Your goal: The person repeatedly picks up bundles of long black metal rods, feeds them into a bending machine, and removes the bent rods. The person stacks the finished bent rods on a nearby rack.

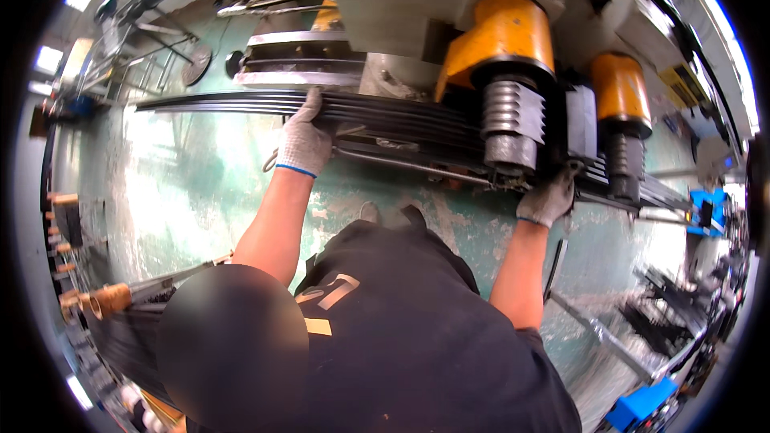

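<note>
A bundle of long, thin black metal bars (385,109) runs left to right across the front of a machine. My left hand (303,143), in a pale knitted glove with a blue cuff edge, grips the bundle from the near side, its thumb on top and the other fingers mostly hidden. Further right, my right hand (549,200), gloved alike, is closed at the near edge of the bars between two orange cylinders (513,32) with ribbed metal ends. Its fingertips are partly in shadow. The bars pass under these ribbed ends and come out at the right.
The grey machine body (393,12) stands just beyond the bars. A metal rod (409,167) runs along its near side. More black bars (128,337) lie on a rack at lower left. At right are a metal frame (601,333) and a pile of dark parts (666,313).
</note>
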A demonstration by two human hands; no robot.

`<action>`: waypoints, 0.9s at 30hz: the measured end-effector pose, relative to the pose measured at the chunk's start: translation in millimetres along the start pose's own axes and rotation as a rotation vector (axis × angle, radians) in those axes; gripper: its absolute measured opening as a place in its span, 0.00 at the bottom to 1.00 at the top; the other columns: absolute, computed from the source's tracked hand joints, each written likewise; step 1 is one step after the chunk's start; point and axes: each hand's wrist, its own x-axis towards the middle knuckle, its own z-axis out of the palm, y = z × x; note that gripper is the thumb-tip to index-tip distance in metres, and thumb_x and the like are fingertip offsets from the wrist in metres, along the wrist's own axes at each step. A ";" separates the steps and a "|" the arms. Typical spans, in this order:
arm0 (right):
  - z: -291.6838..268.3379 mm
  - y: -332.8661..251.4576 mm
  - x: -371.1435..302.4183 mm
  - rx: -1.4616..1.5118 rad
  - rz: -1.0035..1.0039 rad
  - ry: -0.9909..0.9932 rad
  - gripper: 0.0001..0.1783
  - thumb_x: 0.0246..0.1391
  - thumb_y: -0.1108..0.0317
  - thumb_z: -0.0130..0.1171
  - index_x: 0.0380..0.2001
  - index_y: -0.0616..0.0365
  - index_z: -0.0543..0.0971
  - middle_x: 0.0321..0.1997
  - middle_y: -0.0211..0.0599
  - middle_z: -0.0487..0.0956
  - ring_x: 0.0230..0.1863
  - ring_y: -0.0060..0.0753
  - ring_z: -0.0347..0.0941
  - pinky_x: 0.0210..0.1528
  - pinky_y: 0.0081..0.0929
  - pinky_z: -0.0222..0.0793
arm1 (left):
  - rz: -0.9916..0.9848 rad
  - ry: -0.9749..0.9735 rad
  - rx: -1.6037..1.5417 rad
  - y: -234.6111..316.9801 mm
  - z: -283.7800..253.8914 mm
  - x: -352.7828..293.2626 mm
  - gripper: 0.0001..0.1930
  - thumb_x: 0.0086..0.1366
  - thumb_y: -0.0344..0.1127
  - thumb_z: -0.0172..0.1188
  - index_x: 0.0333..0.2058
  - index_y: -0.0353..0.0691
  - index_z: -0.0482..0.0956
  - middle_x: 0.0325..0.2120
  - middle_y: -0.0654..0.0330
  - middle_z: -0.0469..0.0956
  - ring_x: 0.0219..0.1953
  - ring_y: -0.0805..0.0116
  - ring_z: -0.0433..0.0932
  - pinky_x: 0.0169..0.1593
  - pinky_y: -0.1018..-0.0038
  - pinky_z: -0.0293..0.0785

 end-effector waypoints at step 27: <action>24.1 -63.1 -268.5 0.659 1.291 -0.468 0.19 0.68 0.59 0.57 0.22 0.56 0.77 0.19 0.35 0.74 0.17 0.34 0.68 0.20 0.36 0.58 | 0.635 0.700 0.049 537.6 -355.1 96.5 0.27 0.75 0.59 0.52 0.55 0.38 0.68 0.45 0.45 0.78 0.40 0.43 0.82 0.40 0.48 0.83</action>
